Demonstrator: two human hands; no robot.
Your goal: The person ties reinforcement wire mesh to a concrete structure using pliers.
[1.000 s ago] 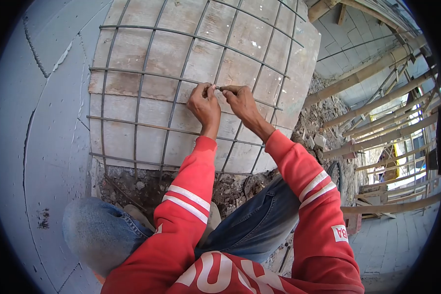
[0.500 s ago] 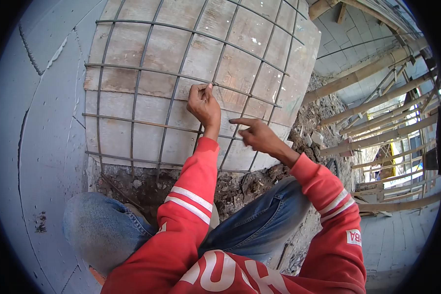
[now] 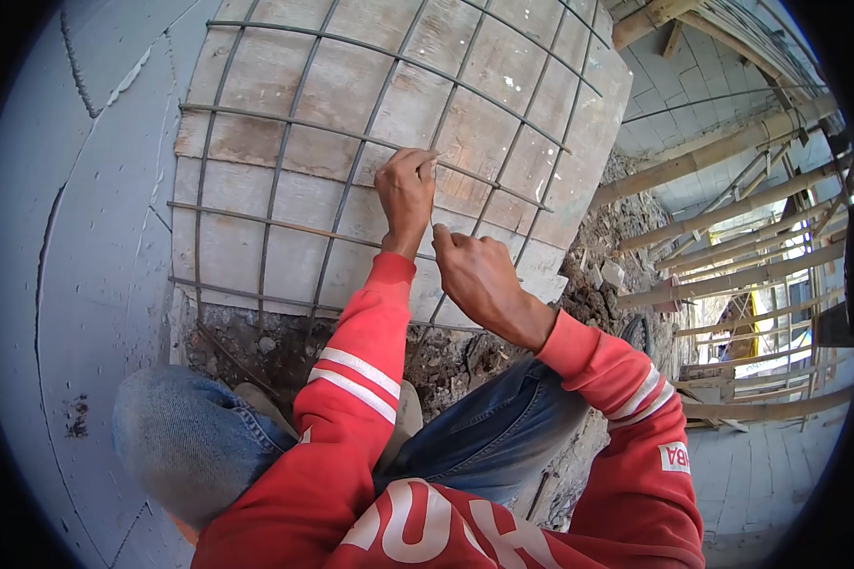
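A grid of steel reinforcing bars (image 3: 327, 35) lies over weathered boards (image 3: 228, 142) in front of me. My left hand (image 3: 406, 197) is closed in a pinch at a bar crossing near the grid's middle. From its fingertips a thin tie wire (image 3: 433, 204) appears to run down toward my right hand (image 3: 491, 284). The right hand is closed, thumb and forefinger pinched at the wire's lower end, just below and right of the left. Its other fingers curl under and are partly hidden, and the left hand covers part of the crossing.
A grey block wall (image 3: 95, 284) rises close on my left. Rubble and soil (image 3: 455, 365) lie between the boards and my bent knees. Bamboo poles (image 3: 731, 213) stand in a framework on the right.
My right hand has come left and closer to my left hand, its pointing forefinger now drawn into a pinch. The left hand keeps its pinch at the crossing. The view has shifted slightly.
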